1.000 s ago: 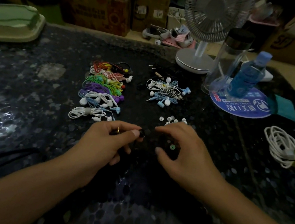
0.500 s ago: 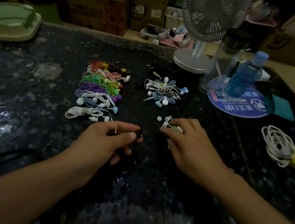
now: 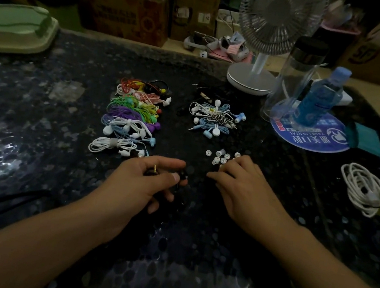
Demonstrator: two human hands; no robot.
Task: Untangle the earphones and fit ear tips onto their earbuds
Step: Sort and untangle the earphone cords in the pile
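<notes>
Presently the left hand (image 3: 140,180) pinches a black earbud (image 3: 182,175) between thumb and forefinger, presenting it for fitting, while the right hand (image 3: 241,187), fingers curled at the white ear tips (image 3: 221,158) just beyond it on the counter (image 3: 37,146), apparently selects one, its grip undeterminable.

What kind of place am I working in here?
Probably a small packing or storeroom workbench: bundled earphones laid out on a dark table, loose ear tips, and cardboard boxes stacked behind.
</notes>
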